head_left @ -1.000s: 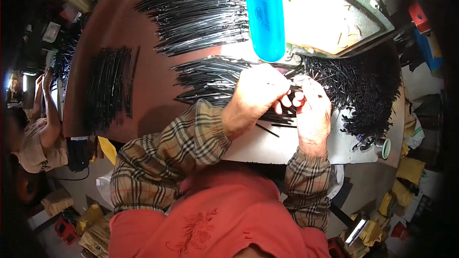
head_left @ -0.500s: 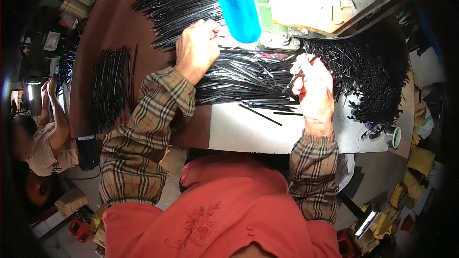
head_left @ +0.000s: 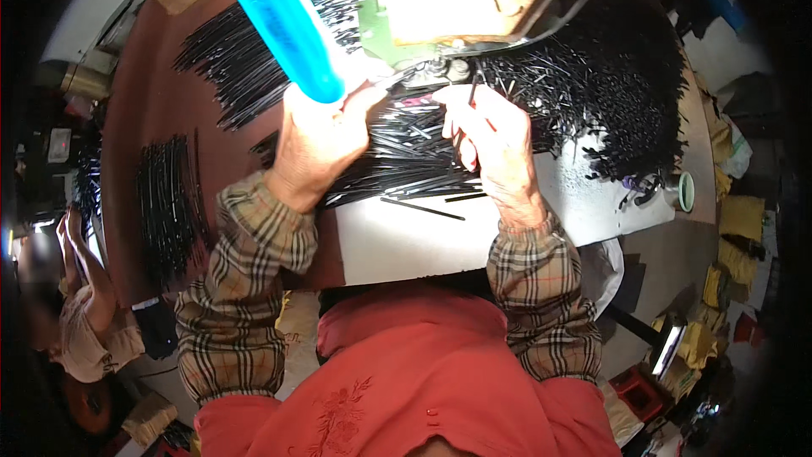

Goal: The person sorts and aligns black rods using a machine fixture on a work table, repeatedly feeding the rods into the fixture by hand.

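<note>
My left hand (head_left: pixel 323 140) is closed at the left of a green machine's metal working parts (head_left: pixel 431 72), thumb and fingertips pressed together. Glare and the blue cover hide what they pinch. To the right of those parts, my right hand (head_left: pixel 497 140) is closed on a thin black strip (head_left: pixel 473 91), its end standing above the fingertips. Beneath and between both hands spreads a loose pile of black strips (head_left: pixel 397 156). A neater stack of long black strips (head_left: pixel 245 51) lies beyond my left hand.
A rounded blue cover (head_left: pixel 283 25) hangs above my left hand. A heap of short black pieces (head_left: pixel 609 76) fills the table's right side, beside a pale green cup (head_left: pixel 685 192). Another strip bundle (head_left: pixel 167 203) lies at left. Another person (head_left: pixel 93 313) sits at far left.
The view has shifted. Both hands have come closer to the machine's working parts, the left from the stack's edge, the right from the pile with a strip in its fingers.
</note>
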The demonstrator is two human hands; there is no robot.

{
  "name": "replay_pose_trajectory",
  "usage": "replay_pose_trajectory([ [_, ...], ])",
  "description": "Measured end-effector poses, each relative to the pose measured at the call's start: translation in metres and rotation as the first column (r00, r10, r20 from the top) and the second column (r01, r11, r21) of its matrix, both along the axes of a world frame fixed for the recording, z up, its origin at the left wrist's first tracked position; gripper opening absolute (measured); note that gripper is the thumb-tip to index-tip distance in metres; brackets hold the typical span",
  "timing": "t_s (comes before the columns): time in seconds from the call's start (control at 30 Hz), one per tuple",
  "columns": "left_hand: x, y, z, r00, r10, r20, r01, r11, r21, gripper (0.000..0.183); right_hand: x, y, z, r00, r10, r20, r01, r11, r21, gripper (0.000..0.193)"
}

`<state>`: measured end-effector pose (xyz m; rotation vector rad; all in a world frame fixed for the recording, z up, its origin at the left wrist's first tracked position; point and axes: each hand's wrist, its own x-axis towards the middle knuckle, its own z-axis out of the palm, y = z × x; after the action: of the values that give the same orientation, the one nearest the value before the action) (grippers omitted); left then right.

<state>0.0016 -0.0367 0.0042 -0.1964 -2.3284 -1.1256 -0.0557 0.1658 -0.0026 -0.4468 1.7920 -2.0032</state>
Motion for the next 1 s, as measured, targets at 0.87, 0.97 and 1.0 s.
replay_pose_trajectory([
  [0.87, 0.012, 0.040, -0.006, 0.896, -0.189, 0.401, -0.155, 0.714, 0.683, 0.028, 0.000, -0.011, -0.012, 0.962, -0.106, -0.250, 0.095, 0.994, -0.057, 0.015],
  [0.97, 0.013, 0.041, -0.004, 0.903, -0.187, 0.386, -0.150, 0.706, 0.692, 0.026, 0.001, -0.011, -0.009, 0.973, -0.075, -0.218, 0.074, 0.997, -0.012, 0.014],
  [1.0, 0.013, 0.041, -0.005, 0.903, -0.187, 0.387, -0.151, 0.705, 0.693, 0.026, 0.002, -0.012, -0.009, 0.974, -0.084, -0.208, 0.082, 0.996, -0.017, 0.014],
])
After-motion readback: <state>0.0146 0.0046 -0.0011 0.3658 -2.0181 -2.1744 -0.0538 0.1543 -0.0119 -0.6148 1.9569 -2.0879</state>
